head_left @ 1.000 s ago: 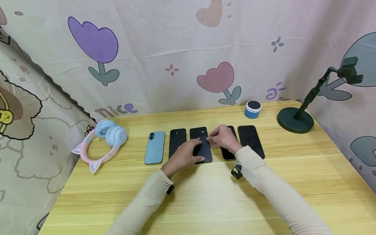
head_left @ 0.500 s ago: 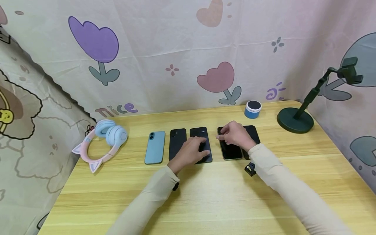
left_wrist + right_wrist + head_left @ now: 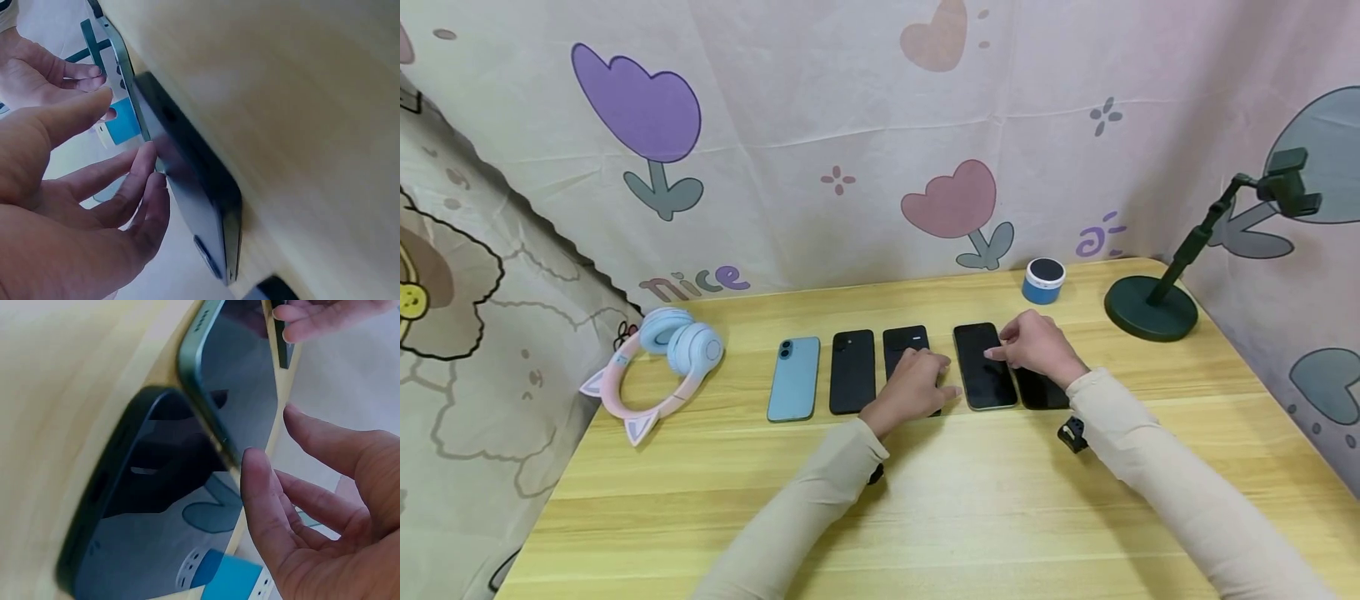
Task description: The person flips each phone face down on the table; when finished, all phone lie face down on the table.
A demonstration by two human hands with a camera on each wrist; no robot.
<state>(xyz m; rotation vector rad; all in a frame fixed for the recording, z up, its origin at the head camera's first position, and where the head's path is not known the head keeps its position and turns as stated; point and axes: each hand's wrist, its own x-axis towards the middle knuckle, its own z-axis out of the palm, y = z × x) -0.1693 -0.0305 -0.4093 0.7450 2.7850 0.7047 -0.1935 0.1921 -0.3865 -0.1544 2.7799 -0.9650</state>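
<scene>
Several phones lie in a row on the wooden table. My left hand (image 3: pixel 913 385) hovers over the third, a dark phone (image 3: pixel 904 340), covering its lower part. In the left wrist view the fingertips are loosely bent close above the dark phone (image 3: pixel 190 194), holding nothing. My right hand (image 3: pixel 1037 348) is over the two right-hand phones, its fingertips at the right edge of a screen-up phone (image 3: pixel 983 371). Its forearm and palm partly hide the rightmost black phone (image 3: pixel 1039 392). The right wrist view has thumb and fingers apart, nothing between them.
Further left lie a black phone (image 3: pixel 852 371) and a light blue phone (image 3: pixel 793 382). Cat-ear headphones (image 3: pixel 692 346) rest at the left edge. Behind the row stand a blue-and-white round speaker (image 3: pixel 1042 283) and a dark green phone stand (image 3: pixel 1152 308). A patterned curtain (image 3: pixel 790 142) backs the table.
Both hands have moved to the right: the right from beside the third phone to over the last two, the left further across the third phone. The phones lie where they were.
</scene>
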